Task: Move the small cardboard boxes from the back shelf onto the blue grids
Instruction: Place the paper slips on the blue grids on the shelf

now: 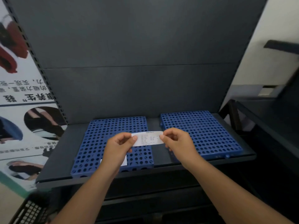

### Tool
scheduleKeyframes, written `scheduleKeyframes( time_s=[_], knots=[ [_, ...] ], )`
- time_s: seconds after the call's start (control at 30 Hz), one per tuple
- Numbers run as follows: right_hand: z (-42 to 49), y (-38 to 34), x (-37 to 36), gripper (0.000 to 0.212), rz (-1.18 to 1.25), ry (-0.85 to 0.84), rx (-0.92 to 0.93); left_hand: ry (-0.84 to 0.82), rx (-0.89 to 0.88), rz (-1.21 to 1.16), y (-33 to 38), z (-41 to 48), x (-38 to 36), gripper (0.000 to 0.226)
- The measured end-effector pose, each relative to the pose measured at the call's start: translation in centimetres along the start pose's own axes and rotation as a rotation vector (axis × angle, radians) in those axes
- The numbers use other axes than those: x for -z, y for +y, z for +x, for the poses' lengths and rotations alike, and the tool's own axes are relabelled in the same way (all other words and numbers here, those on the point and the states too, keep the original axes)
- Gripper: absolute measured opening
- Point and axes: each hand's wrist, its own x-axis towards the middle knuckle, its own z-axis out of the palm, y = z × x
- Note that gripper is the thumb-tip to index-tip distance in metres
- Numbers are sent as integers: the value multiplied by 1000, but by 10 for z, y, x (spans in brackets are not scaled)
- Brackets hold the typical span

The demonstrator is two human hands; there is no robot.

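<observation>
- Bottom left corner, nearest: part of a black basket [30, 212] w/ grid wall; what is inside I cannot tell, it is blurred.
- Both forearms come up from the bottom edge to the middle of the frame.
- Left hand [119, 147] is closed, thumb and fingers pinching the left end of a small white paper slip [148, 138].
- Right hand [177, 141] is closed the same way, pinching the right end of the slip. The slip is held flat betw. the two hands, above the shelf; the print on it is too small to read.
- Under the left wrist a second white paper [123, 160] lies on the left blue grid [100, 143], mostly hidden by the arm.
- The dark shelf board [64, 156] carries two blue perforated grids side by side, w/ a narrow gap betw. them.
- Right blue grid [202, 131] has nothing on it; the left one has only that paper.
- No small cardboard boxes in view, so where they are I cannot tell.
- Behind the grids: dark grey back panel [137, 62] of the rack.
- Left side: a poster [19, 97] w/ pictures and Chinese text, next to the perforated upright [47, 81].
- Far right: white wall [267, 46] and another dark rack [275, 113].
</observation>
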Motion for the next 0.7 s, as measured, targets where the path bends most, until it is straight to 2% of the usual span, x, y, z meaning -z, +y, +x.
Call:
scheduleKeyframes(
  time_s=[0.3, 0.5, 0.7],
  knots=[
    [-6, 25, 91, 8, 16, 86, -50, -30, 17, 81, 2, -7, -90, 7],
    [9, 59, 159, 9, -77, 175, -160, -4, 66, 138, -6, -4, -125, 10],
    [18, 109, 190, 10, -273, 176, -260, 6, 103, 206, -26, -4, -145, 11]
  ],
)
